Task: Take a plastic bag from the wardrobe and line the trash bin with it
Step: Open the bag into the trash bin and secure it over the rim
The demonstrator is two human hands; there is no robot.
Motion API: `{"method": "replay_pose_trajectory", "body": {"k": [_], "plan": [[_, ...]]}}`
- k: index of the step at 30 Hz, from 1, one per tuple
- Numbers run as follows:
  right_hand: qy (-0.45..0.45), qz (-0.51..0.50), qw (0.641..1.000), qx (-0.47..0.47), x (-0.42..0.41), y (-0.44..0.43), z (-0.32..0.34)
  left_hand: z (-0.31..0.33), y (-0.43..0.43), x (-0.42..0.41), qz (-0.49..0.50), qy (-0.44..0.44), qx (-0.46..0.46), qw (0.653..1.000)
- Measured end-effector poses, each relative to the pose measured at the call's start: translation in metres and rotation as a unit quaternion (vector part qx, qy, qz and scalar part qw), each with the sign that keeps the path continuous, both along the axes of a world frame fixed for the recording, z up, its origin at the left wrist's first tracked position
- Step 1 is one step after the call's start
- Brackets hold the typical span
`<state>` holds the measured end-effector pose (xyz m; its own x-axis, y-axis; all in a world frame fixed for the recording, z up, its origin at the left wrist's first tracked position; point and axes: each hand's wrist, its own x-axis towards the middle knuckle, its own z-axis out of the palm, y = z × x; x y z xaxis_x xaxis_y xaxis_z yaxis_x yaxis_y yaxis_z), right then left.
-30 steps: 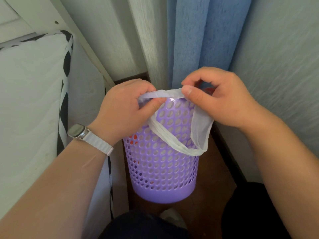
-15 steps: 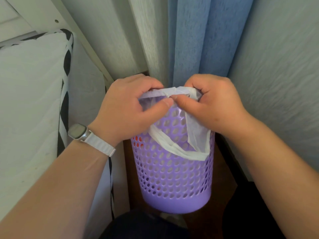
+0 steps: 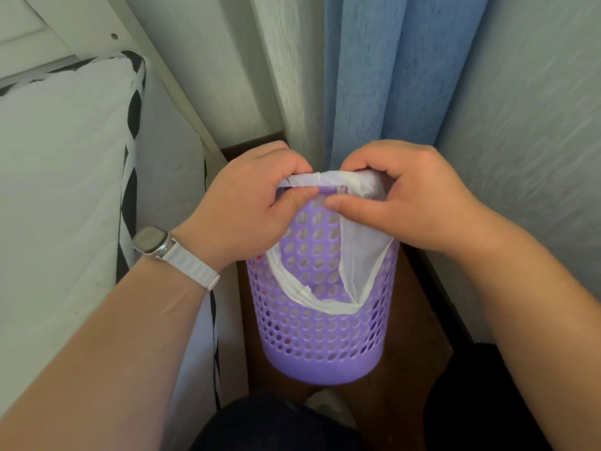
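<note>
A purple perforated trash bin (image 3: pixel 320 336) stands on the brown floor in a narrow gap. A thin white plastic bag (image 3: pixel 356 255) hangs over its near rim, with a handle loop drooping down the outside. My left hand (image 3: pixel 247 206) pinches the bag's edge at the bin's top rim, a white-strapped watch on its wrist. My right hand (image 3: pixel 403 200) grips the bag's edge right beside it, thumb pressed on the rim. The two thumbs nearly touch. The bin's inside is hidden by my hands.
A white mattress (image 3: pixel 58 196) with black-and-white trim fills the left. A blue curtain (image 3: pixel 383 70) hangs behind the bin, a pale wall (image 3: pixel 527 125) on the right. My dark-clothed knees (image 3: pixel 273 424) are at the bottom edge. The floor strip around the bin is tight.
Both hands came together at the bin's rim, the right one moving left and down with the bag edge. The bin now appears closer and lower in view.
</note>
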<state>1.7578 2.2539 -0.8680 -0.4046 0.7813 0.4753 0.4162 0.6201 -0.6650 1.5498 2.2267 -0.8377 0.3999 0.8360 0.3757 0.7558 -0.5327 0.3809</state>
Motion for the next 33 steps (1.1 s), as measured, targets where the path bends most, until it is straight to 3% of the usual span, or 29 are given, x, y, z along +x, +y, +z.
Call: {"method": "replay_pose_trajectory", "body": {"k": [13,18,22,26,33], "plan": [[0.002,-0.068,0.997,0.020,0.016,0.010,0.003,-0.004,-0.001,0.001,0.046,-0.075,-0.003,0.996],[-0.005,-0.134,0.988,0.079,0.002,0.002,-0.002,0.003,-0.007,0.004,0.029,-0.054,-0.019,0.998],[0.011,-0.162,0.984,0.069,-0.006,-0.003,-0.003,0.008,-0.007,0.010,0.025,-0.056,0.016,0.998],[0.020,-0.142,0.989,0.041,-0.012,-0.006,-0.004,0.005,-0.004,0.007,0.047,-0.055,0.024,0.997],[0.002,-0.024,0.999,0.035,0.007,0.004,0.008,0.000,-0.002,0.002,0.071,-0.061,0.010,0.996]]}}
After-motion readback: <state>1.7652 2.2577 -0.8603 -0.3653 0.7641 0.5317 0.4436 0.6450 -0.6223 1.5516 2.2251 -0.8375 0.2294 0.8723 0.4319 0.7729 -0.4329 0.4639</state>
